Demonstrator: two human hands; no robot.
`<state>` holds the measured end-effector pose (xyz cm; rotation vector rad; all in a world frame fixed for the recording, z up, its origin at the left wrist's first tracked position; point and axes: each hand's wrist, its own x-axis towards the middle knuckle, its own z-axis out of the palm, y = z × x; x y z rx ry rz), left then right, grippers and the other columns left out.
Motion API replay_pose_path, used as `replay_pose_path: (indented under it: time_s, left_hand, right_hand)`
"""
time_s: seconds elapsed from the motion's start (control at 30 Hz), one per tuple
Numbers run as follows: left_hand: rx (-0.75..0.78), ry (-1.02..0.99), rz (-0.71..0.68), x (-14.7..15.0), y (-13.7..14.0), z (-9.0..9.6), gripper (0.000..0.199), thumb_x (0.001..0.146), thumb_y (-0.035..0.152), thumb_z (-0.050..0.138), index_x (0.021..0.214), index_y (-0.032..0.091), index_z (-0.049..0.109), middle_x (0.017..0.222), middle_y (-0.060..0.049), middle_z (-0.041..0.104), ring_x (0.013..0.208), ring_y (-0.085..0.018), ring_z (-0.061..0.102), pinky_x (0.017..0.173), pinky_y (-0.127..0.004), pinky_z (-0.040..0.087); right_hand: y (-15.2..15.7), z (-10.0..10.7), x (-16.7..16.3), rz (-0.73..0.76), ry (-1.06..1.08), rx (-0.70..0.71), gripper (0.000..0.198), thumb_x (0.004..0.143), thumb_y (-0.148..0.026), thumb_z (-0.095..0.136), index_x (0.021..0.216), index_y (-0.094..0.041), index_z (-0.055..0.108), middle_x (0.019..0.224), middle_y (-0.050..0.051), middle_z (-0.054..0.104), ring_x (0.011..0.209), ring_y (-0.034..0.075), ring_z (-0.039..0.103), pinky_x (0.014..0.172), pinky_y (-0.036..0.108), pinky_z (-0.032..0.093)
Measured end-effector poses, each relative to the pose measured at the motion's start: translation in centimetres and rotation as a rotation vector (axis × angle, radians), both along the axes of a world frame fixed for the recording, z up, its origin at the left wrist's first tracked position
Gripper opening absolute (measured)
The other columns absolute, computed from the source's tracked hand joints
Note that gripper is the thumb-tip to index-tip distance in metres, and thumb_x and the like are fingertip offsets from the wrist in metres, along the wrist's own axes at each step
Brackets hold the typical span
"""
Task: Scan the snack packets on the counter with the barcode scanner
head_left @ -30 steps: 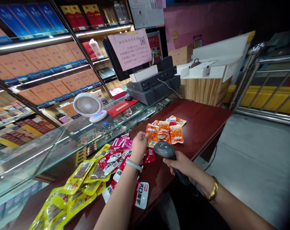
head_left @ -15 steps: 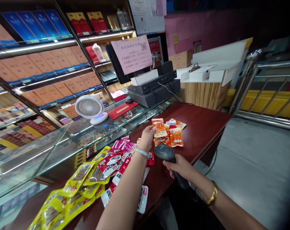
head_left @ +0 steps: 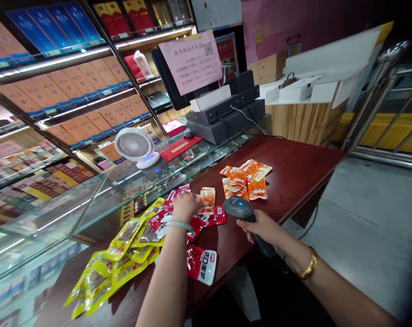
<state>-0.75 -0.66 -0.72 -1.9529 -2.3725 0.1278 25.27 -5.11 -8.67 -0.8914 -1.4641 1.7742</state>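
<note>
Behind the glass display case (head_left: 95,200), lit shelves (head_left: 59,60) of boxed goods line the wall. A white fan (head_left: 133,144) stands on the case, with a pink price sign (head_left: 194,61) farther along. Our red-brown bench (head_left: 294,168) runs beside the case.

Our left hand (head_left: 185,205) is palm down over the magenta packets (head_left: 170,197), toward the bench edge along the case. Its fingers are bent; they hide their own tips, so we can't make out whether they pinch a packet. Just beside them lies a lone orange packet (head_left: 208,197).

Our right hand (head_left: 260,227) is wrapped round the handle of a black barcode scanner (head_left: 238,208), above the bench's near edge. That grip seems chosen to aim the scanner head over the packets while leaving the other hand free.

The packets lie mostly by colour, presumably to group like kinds. Yellow packets (head_left: 124,238) overlap toward the near left corner; an orange pile (head_left: 257,190) sits apart, farther toward the far end. A red-and-white packet (head_left: 202,264) lies near the near edge, its printed face up.
</note>
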Motion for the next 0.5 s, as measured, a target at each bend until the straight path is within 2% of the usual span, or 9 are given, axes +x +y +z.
replay_pose_path:
  time_s: [0.1, 0.2, 0.37, 0.5]
  left_hand:
    - [-0.059, -0.014, -0.01, 0.9, -0.5, -1.0, 0.054, 0.069, 0.063, 0.064, 0.098, 0.018, 0.069, 0.116, -0.019, 0.064, 0.115, -0.037, 0.054, 0.092, -0.046, 0.041]
    - [-0.036, -0.058, -0.025, 1.7, -0.4, -2.2, 0.05, 0.071, 0.062, 0.064, 0.096, 0.018, 0.067, 0.117, -0.019, 0.063, 0.116, -0.035, 0.053, 0.092, -0.045, 0.04]
    - [0.062, -0.173, -0.038, 1.6, -0.6, -3.4, 0.046, 0.078, 0.053, 0.063, 0.109, 0.02, 0.056, 0.098, -0.011, 0.07, 0.098, -0.027, 0.064, 0.083, -0.036, 0.039]
    - [0.105, -0.255, -0.056, 1.5, -0.9, -3.2, 0.04, 0.08, 0.043, 0.064, 0.112, 0.022, 0.052, 0.087, -0.003, 0.071, 0.088, -0.022, 0.067, 0.077, -0.031, 0.038]
  right_hand:
    - [0.0, -0.1, -0.1, -0.006, -0.028, 0.014, 0.044, 0.076, -0.058, 0.07, 0.077, -0.018, 0.053, 0.047, -0.005, 0.055, 0.039, 0.011, 0.053, 0.042, 0.022, 0.04]
    - [0.0, -0.3, -0.1, -0.009, -0.059, 0.029, 0.043, 0.078, -0.057, 0.068, 0.078, -0.017, 0.054, 0.049, -0.004, 0.056, 0.041, 0.011, 0.055, 0.042, 0.022, 0.04]
    - [0.1, -0.4, -0.2, -0.025, -0.001, 0.01, 0.043, 0.077, -0.056, 0.07, 0.077, -0.017, 0.053, 0.051, -0.005, 0.055, 0.041, 0.01, 0.054, 0.042, 0.021, 0.041]
    - [0.2, 0.3, -0.5, -0.056, 0.024, -0.01, 0.043, 0.077, -0.056, 0.07, 0.076, -0.017, 0.053, 0.051, -0.006, 0.054, 0.04, 0.01, 0.054, 0.04, 0.02, 0.042]
